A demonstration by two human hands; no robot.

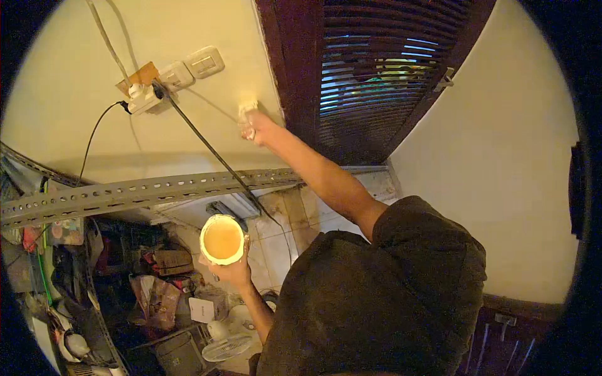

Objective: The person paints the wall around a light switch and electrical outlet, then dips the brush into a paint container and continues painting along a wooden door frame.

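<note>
My left hand point(233, 271) is wrapped round a round tub point(222, 239) with a pale rim, its open top facing up and yellowish-orange inside. Higher up, my right hand point(256, 127) is raised to the cream wall point(207, 135), beside the dark door frame. Its fingers are closed on a small pale pad point(248, 108) that appears to touch the wall. What the pad is made of cannot be made out.
Switches point(205, 62) and plugged sockets point(145, 99) with hanging cables sit left of my right hand. A perforated metal rail point(144, 189) crosses below. Bags, a crate and a fan point(227, 346) crowd the lower left. A louvred door point(376, 81) stands right.
</note>
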